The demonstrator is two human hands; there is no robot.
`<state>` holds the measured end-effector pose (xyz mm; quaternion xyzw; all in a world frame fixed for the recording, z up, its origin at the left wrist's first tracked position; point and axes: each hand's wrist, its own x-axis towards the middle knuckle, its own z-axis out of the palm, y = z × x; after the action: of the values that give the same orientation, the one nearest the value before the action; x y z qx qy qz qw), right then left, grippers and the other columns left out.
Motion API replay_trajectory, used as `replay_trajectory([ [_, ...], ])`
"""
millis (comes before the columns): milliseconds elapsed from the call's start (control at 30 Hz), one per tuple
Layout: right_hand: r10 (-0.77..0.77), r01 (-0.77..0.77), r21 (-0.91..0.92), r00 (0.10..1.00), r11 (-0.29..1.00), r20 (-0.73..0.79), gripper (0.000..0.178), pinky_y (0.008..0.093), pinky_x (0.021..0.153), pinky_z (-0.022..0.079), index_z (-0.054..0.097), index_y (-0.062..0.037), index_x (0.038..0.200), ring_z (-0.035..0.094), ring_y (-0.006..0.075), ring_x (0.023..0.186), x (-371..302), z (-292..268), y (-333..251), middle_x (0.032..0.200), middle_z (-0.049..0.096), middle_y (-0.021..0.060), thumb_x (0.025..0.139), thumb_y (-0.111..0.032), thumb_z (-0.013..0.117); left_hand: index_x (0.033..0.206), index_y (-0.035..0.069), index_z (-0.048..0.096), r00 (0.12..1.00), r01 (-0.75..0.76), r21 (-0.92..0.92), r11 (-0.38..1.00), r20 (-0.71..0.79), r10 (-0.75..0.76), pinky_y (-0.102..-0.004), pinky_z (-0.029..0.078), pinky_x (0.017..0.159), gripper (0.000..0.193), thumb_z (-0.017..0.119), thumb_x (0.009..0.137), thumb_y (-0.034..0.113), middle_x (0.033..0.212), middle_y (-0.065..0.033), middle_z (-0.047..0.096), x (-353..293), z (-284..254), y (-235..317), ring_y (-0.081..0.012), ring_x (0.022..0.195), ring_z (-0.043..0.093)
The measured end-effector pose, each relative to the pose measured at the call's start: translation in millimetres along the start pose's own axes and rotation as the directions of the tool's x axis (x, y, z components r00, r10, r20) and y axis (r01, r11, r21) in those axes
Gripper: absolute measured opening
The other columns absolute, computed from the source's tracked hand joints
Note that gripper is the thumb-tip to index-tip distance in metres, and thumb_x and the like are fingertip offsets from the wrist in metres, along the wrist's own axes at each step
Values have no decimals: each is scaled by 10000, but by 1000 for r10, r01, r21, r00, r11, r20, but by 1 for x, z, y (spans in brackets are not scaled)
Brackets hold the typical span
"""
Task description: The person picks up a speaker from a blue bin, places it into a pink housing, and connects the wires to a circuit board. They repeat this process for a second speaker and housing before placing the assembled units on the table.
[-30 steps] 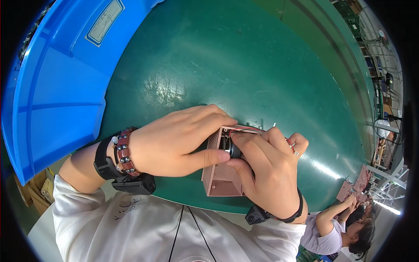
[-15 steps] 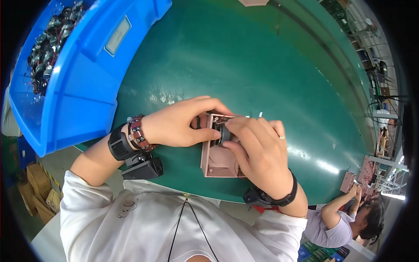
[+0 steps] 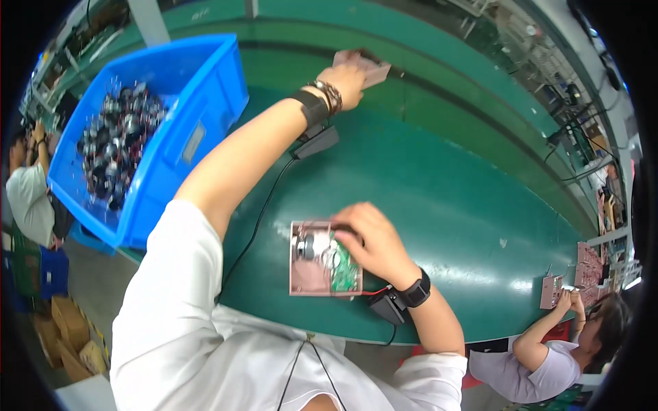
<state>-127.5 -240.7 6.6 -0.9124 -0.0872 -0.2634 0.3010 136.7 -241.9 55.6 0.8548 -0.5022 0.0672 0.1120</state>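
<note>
A shallow pink plastic housing (image 3: pixel 312 277) lies open side up in front of me. In its left part sits a round dark and silver speaker (image 3: pixel 308 247), and a green circuit board (image 3: pixel 345 270) fills the right part. My right hand (image 3: pixel 373 240) is closed at the far right corner of this housing, thumb inside the wall; the fingertips are partly hidden. My left arm stretches far forward. There my left hand (image 3: pixel 346 82) is closed on the near left side of a second pink housing (image 3: pixel 373 72), slightly blurred, its inside mostly hidden.
A blue bin (image 3: pixel 192 137) with many loose speakers (image 3: pixel 120 144) stands at the left on the green table (image 3: pixel 439 205). A black cable (image 3: pixel 257 216) runs from my left wrist device. A co-worker (image 3: pixel 541 363) handles pink housings (image 3: pixel 552 291) at the right; another person (image 3: pixel 31 198) is far left.
My left hand has left the near housing and reached forward to the second one. My right hand has moved to the near housing's far right corner. The view has shifted, showing more of the bin.
</note>
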Motion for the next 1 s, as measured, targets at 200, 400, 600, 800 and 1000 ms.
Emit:
replay_trajectory([
  [200,16,-99,529,987,843,159,107,293,684,432,655,-45,928,543,185,771,-14,13,20,875,584,64,822,-63,649,1176,118,579,948,-126,329,936,-239,212,-423,338,1025,405,609,789,236,1241,-112,554,54,78,-28,-214,1150,541],
  [400,126,-181,551,983,815,136,93,266,626,421,645,-36,903,532,155,709,-17,13,25,812,570,63,812,-47,661,1031,131,630,877,-423,404,811,-42,479,-424,394,945,293,635,781,286,1053,-18,622,63,52,-23,-187,1073,562],
  [600,267,-267,559,960,785,83,107,244,664,462,625,-14,892,566,114,746,-8,9,37,813,591,42,803,-37,678,970,166,650,903,-274,338,900,-231,362,-402,443,800,189,608,806,252,947,-17,627,7,17,12,-190,948,603],
  [800,281,-312,486,950,816,138,131,257,747,480,594,-7,950,609,131,821,-1,-6,32,910,620,58,832,-28,646,861,146,644,973,-231,318,920,50,227,-372,446,768,133,629,818,270,853,-30,608,-61,11,24,-208,889,608],
  [1000,374,-351,575,924,739,83,154,270,785,487,570,-8,984,631,148,880,4,-16,5,922,624,62,839,-6,622,877,97,632,971,-215,-367,905,-179,158,-395,466,736,185,605,840,277,875,-65,638,-132,-33,56,-267,840,622],
])
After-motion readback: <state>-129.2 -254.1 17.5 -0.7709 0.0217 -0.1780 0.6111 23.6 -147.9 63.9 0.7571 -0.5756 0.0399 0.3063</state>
